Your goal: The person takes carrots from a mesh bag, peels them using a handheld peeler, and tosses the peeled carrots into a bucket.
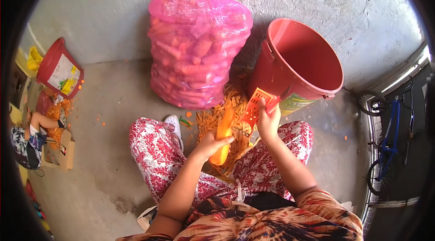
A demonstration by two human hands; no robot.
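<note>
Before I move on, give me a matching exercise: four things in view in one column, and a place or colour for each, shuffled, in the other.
Things:
1. Mesh sack
2. Orange carrot
3. Bicycle
4. Orange perforated tool

Places or colours:
A. In the right hand
B. Blue frame
C. Pink
D. In the left hand

Pairs: 1-C, 2-D, 3-B, 4-A

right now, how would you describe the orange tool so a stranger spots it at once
Beside the big pink mesh sack near the wall stands a large red bucket. Just in front of that bucket, the person's right hand grips the orange tool. It is flat and pierced with holes, unlike the smooth, solid carrot in the left hand.
</note>
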